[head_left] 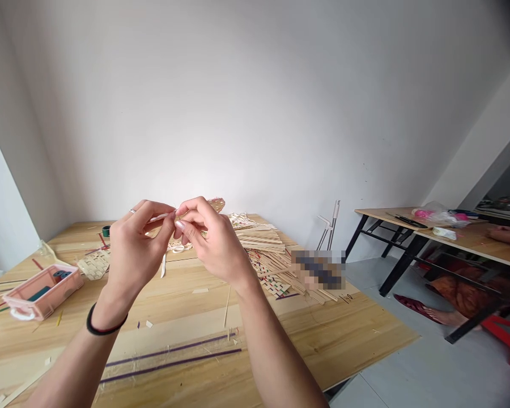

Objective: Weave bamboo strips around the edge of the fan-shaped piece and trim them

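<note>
Both my hands are raised above a wooden table (pixel 323 340), fingertips meeting. My left hand (pixel 131 255), with a ring and a black wristband, pinches one end of a thin pale strip (pixel 159 217). My right hand (pixel 212 238) pinches the same strip from the right, fingers curled. Behind my right hand a small woven bamboo piece (pixel 216 203) shows, partly hidden. A short pale strip end (pixel 164 265) hangs down between my hands.
A pile of bamboo strips and woven mats (pixel 267 249) lies at the back right of the table. A pink basket (pixel 40 292) stands left, a small woven mat (pixel 93 263) beside it. Purple strips (pixel 174 357) lie near me. Another person sits at a second table (pixel 471 238) right.
</note>
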A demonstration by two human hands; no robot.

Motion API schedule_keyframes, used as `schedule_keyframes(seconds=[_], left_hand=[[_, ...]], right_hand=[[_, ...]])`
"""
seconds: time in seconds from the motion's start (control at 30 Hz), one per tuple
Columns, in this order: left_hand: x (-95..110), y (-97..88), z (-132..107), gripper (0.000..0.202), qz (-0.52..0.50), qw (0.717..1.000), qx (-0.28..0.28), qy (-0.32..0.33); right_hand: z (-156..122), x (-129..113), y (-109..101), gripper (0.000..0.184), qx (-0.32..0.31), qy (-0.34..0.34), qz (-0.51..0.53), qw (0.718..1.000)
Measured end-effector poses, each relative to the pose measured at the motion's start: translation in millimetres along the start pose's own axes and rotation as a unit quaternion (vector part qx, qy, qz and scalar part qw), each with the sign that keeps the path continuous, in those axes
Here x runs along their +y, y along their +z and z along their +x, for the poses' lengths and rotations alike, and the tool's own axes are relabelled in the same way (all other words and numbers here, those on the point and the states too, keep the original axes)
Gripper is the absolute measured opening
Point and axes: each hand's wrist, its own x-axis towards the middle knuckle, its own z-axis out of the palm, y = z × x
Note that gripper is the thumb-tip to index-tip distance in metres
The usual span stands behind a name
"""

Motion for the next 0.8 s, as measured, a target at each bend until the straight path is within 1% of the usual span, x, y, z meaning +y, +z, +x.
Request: schedule_keyframes(seconds=[0.27, 0.37, 0.4, 0.47, 0.53, 0.6, 0.67, 0.8], left_hand=[[1.9, 0.0, 0.2, 0.009, -0.008, 1.0, -0.016, 0.02], [0.0, -1.0, 1.3, 0.009, 0.008, 0.999, -0.009, 0.03], [-1.0, -1.4, 1.6, 0.008, 0.012, 0.999, -0.005, 0.033], [-3.1, -2.1, 2.1, 0.007, 0.018, 0.999, -0.002, 0.041], [-4.7, -2.3, 2.2, 0.007, 0.025, 0.998, -0.006, 0.055], [-5.3, -1.9, 2.0, 0.008, 0.038, 0.996, -0.017, 0.074], [-4.7, -1.2, 1.8, 0.01, 0.057, 0.994, -0.034, 0.092], [-2.3, -0.2, 1.3, 0.012, 0.075, 0.987, -0.076, 0.117]], right_hand=[[1.6, 5.4, 1.6, 0.01, 0.023, 0.005, -0.002, 1.0], [0.6, 3.7, -2.2, 0.012, 0.041, -0.002, -0.026, 0.999], [0.2, 3.0, -3.9, 0.012, 0.055, -0.007, -0.044, 0.997], [-0.1, 1.9, -7.3, 0.011, 0.103, -0.021, -0.094, 0.99], [0.4, 2.0, -9.6, 0.011, 0.158, -0.052, -0.156, 0.974], [1.4, 3.5, -10.5, 0.012, 0.181, -0.083, -0.208, 0.958], [2.5, 5.7, -10.4, 0.012, 0.166, -0.09, -0.23, 0.955], [3.0, 7.9, -10.7, 0.011, 0.106, -0.054, -0.19, 0.975]])
